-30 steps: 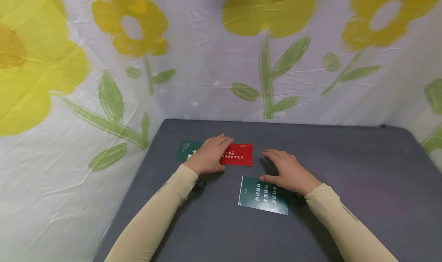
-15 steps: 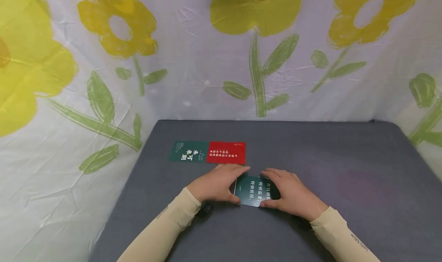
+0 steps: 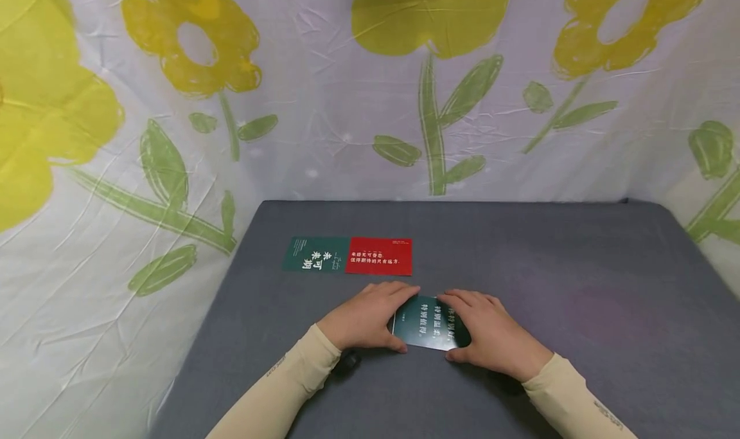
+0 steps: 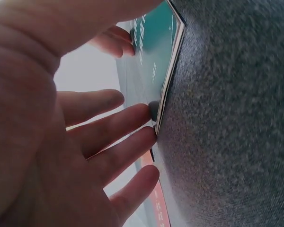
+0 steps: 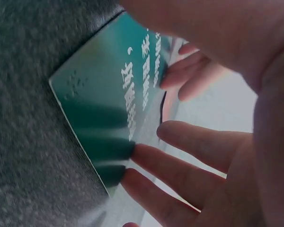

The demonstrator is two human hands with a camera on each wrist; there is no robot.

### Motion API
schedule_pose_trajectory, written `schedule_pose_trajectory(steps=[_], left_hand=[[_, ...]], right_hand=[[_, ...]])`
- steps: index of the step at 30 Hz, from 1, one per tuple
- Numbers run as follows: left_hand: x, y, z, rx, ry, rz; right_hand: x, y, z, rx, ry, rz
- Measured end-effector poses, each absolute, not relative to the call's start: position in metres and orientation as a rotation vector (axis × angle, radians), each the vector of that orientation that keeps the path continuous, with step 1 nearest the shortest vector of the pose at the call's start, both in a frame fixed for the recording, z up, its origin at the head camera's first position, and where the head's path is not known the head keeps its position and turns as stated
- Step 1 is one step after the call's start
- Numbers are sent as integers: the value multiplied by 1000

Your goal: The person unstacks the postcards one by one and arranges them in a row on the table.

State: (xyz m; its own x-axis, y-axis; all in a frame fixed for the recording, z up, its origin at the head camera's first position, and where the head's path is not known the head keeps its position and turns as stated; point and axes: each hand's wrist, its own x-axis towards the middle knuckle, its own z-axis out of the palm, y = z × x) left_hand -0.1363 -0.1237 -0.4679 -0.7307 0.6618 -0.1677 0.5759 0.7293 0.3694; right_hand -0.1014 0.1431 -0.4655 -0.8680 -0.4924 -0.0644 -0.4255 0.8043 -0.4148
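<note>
A small stack of cards (image 3: 429, 323), its top one dark green with white lettering, lies on the grey table between both hands. My left hand (image 3: 372, 317) spans the stack's left end, thumb at the near edge and fingertips at the far edge. At the right end, my right hand (image 3: 491, 330) holds it the same way, its palm arched over the card. Several thin layers show along the edge of the cards (image 4: 166, 75) in the left wrist view. From the right wrist, the green face (image 5: 102, 90) shows with fingertips right at its far edge.
Farther back on the grey table (image 3: 520, 246), a green card (image 3: 297, 262) and a red card (image 3: 381, 265) lie flat, side by side. Behind the table hangs a white curtain (image 3: 324, 105) printed with yellow flowers.
My left hand has come from over the red and green cards down to the stack's left end. My right hand has lowered onto the right end. Both laid-out cards are now uncovered.
</note>
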Motion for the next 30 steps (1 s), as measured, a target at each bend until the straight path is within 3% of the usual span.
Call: schedule_pose_trajectory(steps=[30], left_hand=[[-138, -124, -467, 969, 2622, 475]], right_hand=[[-105, 143, -461, -787, 2827, -626]])
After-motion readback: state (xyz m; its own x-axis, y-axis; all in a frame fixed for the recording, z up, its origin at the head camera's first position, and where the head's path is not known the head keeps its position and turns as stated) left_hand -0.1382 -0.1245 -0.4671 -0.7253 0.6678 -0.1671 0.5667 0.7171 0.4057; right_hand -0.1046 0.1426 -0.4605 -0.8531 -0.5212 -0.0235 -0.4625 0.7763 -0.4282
